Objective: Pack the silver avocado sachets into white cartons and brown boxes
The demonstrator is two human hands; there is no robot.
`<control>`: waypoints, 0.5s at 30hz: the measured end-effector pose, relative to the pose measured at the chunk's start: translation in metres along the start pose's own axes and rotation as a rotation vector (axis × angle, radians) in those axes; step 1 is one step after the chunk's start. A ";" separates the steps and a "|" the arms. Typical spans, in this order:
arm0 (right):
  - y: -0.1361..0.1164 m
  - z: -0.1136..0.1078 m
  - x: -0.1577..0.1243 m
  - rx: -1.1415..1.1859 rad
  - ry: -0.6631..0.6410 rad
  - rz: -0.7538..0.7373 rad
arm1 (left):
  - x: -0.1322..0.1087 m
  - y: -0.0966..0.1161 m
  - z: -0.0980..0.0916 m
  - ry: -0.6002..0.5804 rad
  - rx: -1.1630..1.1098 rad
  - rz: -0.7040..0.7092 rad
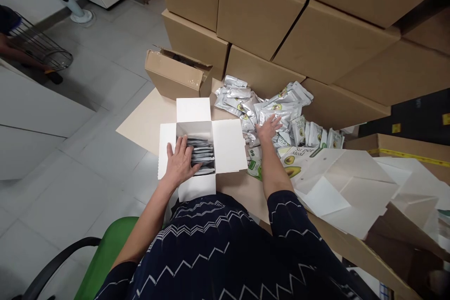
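Note:
In front of me stands a white box [229, 145] with its flaps folded out. Several silver sachets [204, 155] stand on edge in a row inside it. My left hand [180, 161] rests over the box's left side, fingers apart, with fingertips touching the sachets. To the right lies a heap of silver sachets [281, 110] printed with avocados. My right hand [269, 130] reaches onto this heap, its fingers spread over the pouches. Whether those fingers pinch any pouch does not show.
Large cardboard boxes [260, 11] are stacked behind the heap. A small opened carton [174, 72] sits beyond the white box. Flattened "Super Meal" cartons [326, 168] lie at the right. A green chair [108, 248] is at lower left. Another person's arm [21, 54] shows at far left.

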State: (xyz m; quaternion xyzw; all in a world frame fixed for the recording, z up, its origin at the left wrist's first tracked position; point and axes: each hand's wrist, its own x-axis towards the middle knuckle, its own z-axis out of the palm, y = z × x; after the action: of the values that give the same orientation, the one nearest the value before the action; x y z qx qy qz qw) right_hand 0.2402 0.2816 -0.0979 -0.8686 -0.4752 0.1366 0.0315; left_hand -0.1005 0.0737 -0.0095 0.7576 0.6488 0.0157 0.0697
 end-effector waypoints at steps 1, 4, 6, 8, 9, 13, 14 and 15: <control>0.001 0.002 -0.003 -0.006 0.002 -0.023 | 0.000 0.000 0.000 0.002 0.003 -0.001; 0.003 0.008 -0.012 -0.027 -0.012 -0.067 | 0.000 0.000 0.001 0.007 -0.005 -0.003; 0.004 0.011 -0.019 -0.043 -0.023 -0.077 | 0.000 -0.001 0.002 0.009 -0.017 -0.004; 0.005 0.015 -0.024 -0.054 -0.014 -0.076 | 0.000 -0.001 0.002 0.009 -0.023 -0.006; 0.005 0.016 -0.026 -0.060 -0.006 -0.072 | 0.000 -0.001 0.002 0.009 -0.022 -0.009; 0.003 0.012 -0.027 -0.099 0.026 -0.067 | 0.000 0.001 -0.001 -0.011 -0.008 -0.009; 0.002 0.010 -0.027 -0.110 0.027 -0.077 | 0.000 0.001 -0.002 -0.016 -0.005 -0.010; 0.000 0.008 -0.028 -0.121 0.024 -0.094 | 0.000 0.001 -0.002 -0.020 -0.002 -0.012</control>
State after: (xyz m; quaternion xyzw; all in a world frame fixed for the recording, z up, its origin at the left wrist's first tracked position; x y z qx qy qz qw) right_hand 0.2237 0.2578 -0.0994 -0.8474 -0.5222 0.0955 -0.0088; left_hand -0.0998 0.0737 -0.0070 0.7538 0.6526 0.0083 0.0770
